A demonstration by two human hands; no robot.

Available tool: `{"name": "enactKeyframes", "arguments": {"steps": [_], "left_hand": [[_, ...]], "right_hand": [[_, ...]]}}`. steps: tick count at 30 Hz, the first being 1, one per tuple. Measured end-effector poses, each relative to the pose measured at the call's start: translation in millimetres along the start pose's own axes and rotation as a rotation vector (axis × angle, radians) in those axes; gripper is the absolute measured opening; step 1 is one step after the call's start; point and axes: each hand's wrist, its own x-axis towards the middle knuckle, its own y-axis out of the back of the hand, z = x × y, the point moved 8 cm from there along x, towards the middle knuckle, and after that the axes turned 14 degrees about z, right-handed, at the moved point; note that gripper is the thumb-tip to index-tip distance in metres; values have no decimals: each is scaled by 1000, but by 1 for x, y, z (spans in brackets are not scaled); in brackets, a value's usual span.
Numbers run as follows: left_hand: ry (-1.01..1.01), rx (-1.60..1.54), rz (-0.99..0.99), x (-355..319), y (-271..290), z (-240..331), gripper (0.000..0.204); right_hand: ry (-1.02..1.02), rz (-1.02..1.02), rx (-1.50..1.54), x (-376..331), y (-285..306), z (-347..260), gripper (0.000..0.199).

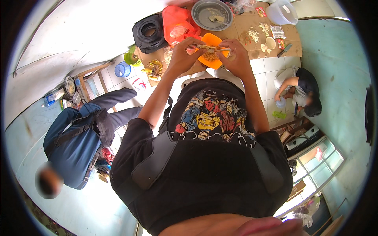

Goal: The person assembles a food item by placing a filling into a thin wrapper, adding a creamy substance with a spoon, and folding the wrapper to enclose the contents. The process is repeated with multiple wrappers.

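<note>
Both my hands are raised over an orange bowl [211,38] holding an orange-brown shredded filling [210,57]. In the fingers of my left hand [184,58] is a pale, thin, flat piece [202,47] that looks like a dough wrapper. My right hand [239,61] pinches a thin spoon-like handle [223,50], which points left toward the pale piece. A small clump of filling seems to lie where the two meet, though the fingers partly hide it.
Cardboard [240,31] carries a grey basin [203,23], a red plastic bag [177,29], a clear tub [281,13], a knife [285,50] and pale scraps [253,35]. Bananas [154,70] lie leftward. One person [78,133] is at left, another [301,84] crouches at right.
</note>
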Motion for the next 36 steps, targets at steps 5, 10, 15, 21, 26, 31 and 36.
{"name": "enactKeyframes", "arguments": {"steps": [5, 10, 15, 21, 26, 31, 36], "left_hand": [[0, -37, -66, -3, -5, 15, 30], [-10, -80, -75, -2, -5, 30, 32], [-66, -72, -16, 1, 0, 45, 33], [-81, -78, -5, 1, -2, 53, 35], [-69, -65, -18, 1, -6, 54, 34], [-113, -23, -8, 0, -9, 57, 29], [-23, -67, 20, -1, -13, 50, 29]], "right_hand": [[134, 20, 53, 7, 4, -39, 31], [63, 8, 112, 14, 11, -58, 28], [116, 63, 114, 16, 24, -70, 25], [153, 63, 73, 17, 29, -74, 24], [153, 82, 46, 16, 34, -75, 24], [180, 82, -15, 14, 33, -73, 26], [206, 84, -31, 11, 32, -69, 24]]}}
